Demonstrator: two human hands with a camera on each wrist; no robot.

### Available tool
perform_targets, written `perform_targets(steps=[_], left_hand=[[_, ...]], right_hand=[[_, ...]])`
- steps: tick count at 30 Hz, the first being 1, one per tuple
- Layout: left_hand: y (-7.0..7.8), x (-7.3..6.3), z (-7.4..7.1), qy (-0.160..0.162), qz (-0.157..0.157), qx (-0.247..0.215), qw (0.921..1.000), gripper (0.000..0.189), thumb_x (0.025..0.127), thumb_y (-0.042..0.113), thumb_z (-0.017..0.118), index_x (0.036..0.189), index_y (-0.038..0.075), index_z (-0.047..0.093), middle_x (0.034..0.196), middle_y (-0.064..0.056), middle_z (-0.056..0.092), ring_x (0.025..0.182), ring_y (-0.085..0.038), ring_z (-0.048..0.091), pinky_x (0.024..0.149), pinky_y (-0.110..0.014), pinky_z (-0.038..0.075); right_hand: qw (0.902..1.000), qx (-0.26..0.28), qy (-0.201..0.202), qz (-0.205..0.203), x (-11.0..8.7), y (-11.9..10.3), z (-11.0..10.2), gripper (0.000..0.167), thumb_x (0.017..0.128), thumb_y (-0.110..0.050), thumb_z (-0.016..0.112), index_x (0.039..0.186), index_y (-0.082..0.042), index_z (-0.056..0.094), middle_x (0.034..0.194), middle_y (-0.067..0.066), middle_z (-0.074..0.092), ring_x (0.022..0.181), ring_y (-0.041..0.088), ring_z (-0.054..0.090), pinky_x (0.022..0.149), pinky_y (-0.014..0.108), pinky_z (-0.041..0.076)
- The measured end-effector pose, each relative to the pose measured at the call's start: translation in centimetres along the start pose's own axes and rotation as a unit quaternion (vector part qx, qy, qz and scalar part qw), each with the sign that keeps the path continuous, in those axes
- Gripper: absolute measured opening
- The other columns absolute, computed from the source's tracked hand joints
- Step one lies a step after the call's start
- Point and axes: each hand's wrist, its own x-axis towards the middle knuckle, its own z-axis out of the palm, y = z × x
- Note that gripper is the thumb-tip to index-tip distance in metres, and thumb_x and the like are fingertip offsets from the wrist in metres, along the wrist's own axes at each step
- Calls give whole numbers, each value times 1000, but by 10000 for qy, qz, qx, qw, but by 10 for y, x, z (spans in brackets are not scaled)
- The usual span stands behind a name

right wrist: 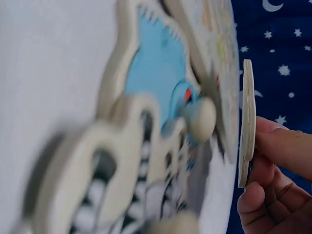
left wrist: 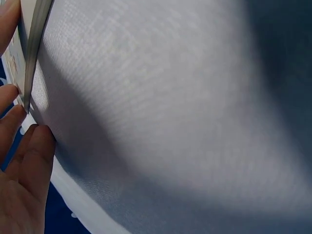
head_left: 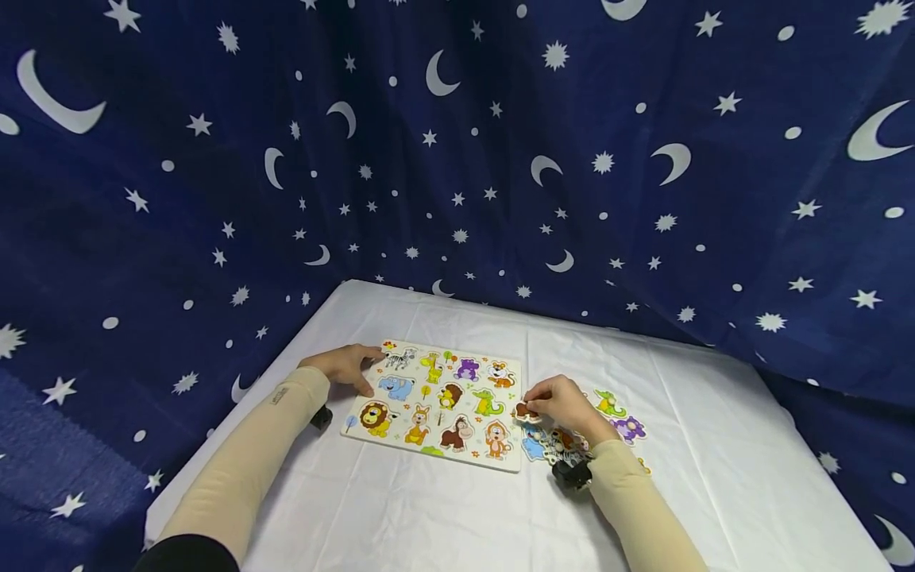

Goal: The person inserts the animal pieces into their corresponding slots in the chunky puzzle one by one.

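A wooden animal puzzle board (head_left: 436, 406) lies on the table. My left hand (head_left: 348, 366) rests at its left edge, the thumb and fingers spread and touching the board; the left wrist view shows fingertips (left wrist: 41, 141) by the board's edge. Just off the board's right side, my right hand (head_left: 568, 403) pinches a brown animal puzzle piece (head_left: 526, 413). In the right wrist view that piece (right wrist: 247, 117) is held edge-on, its picture hidden. Below the right hand lie a blue elephant piece (head_left: 533, 445) and a zebra piece (right wrist: 122, 190), both with knobs.
Further right lie a green crocodile piece (head_left: 610, 403) and a purple piece (head_left: 628, 430), with other pieces partly hidden by the right arm. A white cloth covers the table (head_left: 715, 445). Dark blue curtains (head_left: 457, 159) with moons and stars hang behind.
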Motion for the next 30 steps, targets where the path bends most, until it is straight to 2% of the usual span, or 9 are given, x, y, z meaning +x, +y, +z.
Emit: perform_targets(steps=[2,11,18,22,25,30], left_hand=[[-2,0,1,2,-21,0,10000,94,67,19,92,150,13,47,163,-15,33,153,-40,22,125,-58,18],[-2,-2,0,25,64,71,10000,93,69,19,91,150,13,46,163,-14,33,153,-40,22,125,-58,18],[-3,0,1,40,63,185,9998,92,70,21,91,151,15,46,163,-13,33,153,-39,22,125,-58,19],[-3,0,2,47,24,225,9997,93,70,22,91,151,15,46,163,-12,33,153,-39,21,125,-57,18],[-4,1,2,25,84,237,9997,93,70,22,91,151,15,46,163,-13,33,153,-39,22,125,-57,18],[-6,2,2,16,194,241,9995,92,70,21,91,151,14,46,162,-14,34,153,-39,23,125,-56,19]], right_hand=[[10000,-9,0,-10,-1,-3,3,11,90,-1,69,98,1,76,88,10,76,73,12,69,66,28,58],[9982,-112,-81,-582,-1,-17,11,12,89,-1,69,98,5,75,85,14,77,73,13,70,64,21,56],[9981,-157,-48,-589,-1,-24,16,11,90,-3,69,97,1,76,86,12,77,71,8,68,63,21,57],[9979,-160,33,-628,-2,-28,21,11,90,-3,69,96,1,76,85,12,76,71,12,68,61,22,56],[9973,-176,94,-712,-3,-30,24,10,89,-2,69,95,2,76,84,12,76,71,15,68,60,22,54],[9962,-156,171,-837,-2,-33,31,10,89,-1,69,94,2,76,85,13,76,70,12,67,61,21,55]])
